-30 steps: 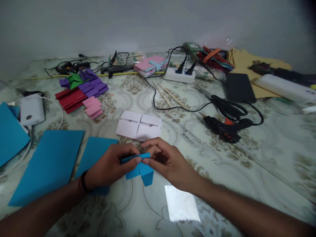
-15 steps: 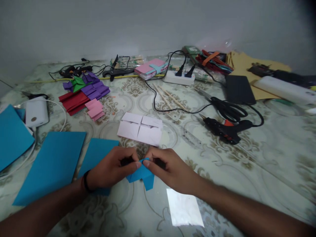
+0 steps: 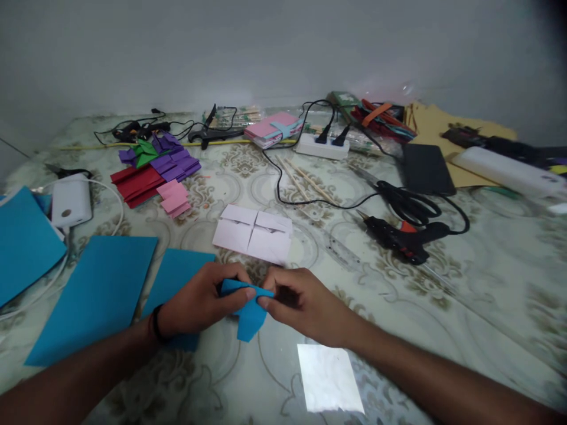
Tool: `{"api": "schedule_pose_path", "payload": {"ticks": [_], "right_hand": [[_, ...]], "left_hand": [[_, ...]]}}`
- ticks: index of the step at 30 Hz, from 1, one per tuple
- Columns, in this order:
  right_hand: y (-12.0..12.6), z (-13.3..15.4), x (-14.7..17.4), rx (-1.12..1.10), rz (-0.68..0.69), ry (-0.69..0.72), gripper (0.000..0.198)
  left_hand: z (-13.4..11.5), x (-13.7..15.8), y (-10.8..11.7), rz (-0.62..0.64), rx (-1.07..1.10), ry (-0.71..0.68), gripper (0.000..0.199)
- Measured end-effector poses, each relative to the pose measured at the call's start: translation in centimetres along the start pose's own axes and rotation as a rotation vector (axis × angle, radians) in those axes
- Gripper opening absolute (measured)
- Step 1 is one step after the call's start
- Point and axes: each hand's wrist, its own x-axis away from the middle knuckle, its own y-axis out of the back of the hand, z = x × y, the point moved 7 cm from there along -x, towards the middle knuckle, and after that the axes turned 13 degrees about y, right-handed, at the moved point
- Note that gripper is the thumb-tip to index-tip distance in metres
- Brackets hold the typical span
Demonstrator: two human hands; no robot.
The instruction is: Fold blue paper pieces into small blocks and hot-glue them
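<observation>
A small piece of folded blue paper (image 3: 251, 321) is held between my two hands, just above the table. My left hand (image 3: 201, 301) pinches its upper edge between thumb and fingers. From the other side my right hand (image 3: 305, 301) grips the same edge with thumb and forefinger, and one flap hangs down below. Directly beyond the hands lies a white folded paper (image 3: 252, 233) with creased flaps. A sheet of blue paper (image 3: 177, 271) lies partly under my left hand and wrist. Near my right forearm rests a small white square (image 3: 330, 378).
Larger blue sheets (image 3: 95, 295) lie at the left beside a white power bank (image 3: 71, 199). Red folded paper (image 3: 136, 183) and pink folded paper (image 3: 174, 198) sit behind. On the right are a glue gun (image 3: 403, 236), scissors (image 3: 365, 174) and a power strip (image 3: 322, 146).
The folded blue paper has been turned in my fingers: its hanging flap has shifted left, and more of the upper edge shows between my hands. Both hands keep their pinch.
</observation>
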Motion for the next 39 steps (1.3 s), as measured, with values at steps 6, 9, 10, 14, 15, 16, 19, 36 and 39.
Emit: {"api": "schedule_pose_path", "payload": {"ticks": [6, 9, 10, 14, 15, 16, 19, 36, 39], "right_hand": [[0.4, -0.1, 0.0, -0.004, -0.058, -0.004, 0.034], [0.3, 0.1, -0.1, 0.002, -0.034, 0.002, 0.036], [0.2, 0.2, -0.1, 0.005, -0.026, 0.004, 0.037], [0.3, 0.3, -0.1, 0.015, -0.030, 0.008, 0.040], [0.3, 0.3, -0.1, 0.008, -0.039, 0.005, 0.040], [0.4, 0.2, -0.1, -0.002, -0.053, 0.000, 0.040], [0.5, -0.1, -0.1, -0.036, -0.081, -0.020, 0.040], [0.3, 0.3, -0.1, 0.077, -0.038, 0.074, 0.022], [0.1, 0.8, -0.2, 0.162, -0.004, 0.139, 0.019]], "left_hand": [[0.0, 0.1, -0.2, 0.014, -0.020, 0.036, 0.027], [-0.5, 0.1, -0.2, 0.011, -0.067, 0.010, 0.029], [-0.5, 0.1, -0.2, 0.012, -0.080, 0.011, 0.029], [-0.4, 0.2, -0.3, 0.014, -0.078, 0.019, 0.028], [-0.3, 0.2, -0.3, 0.015, -0.063, 0.021, 0.027], [-0.3, 0.2, -0.3, 0.015, -0.050, 0.021, 0.028], [-0.1, 0.1, -0.3, 0.011, -0.050, 0.020, 0.029], [-0.5, 0.0, -0.3, -0.014, -0.114, -0.041, 0.026], [-0.9, 0.1, -0.3, -0.028, -0.133, -0.097, 0.024]]}}
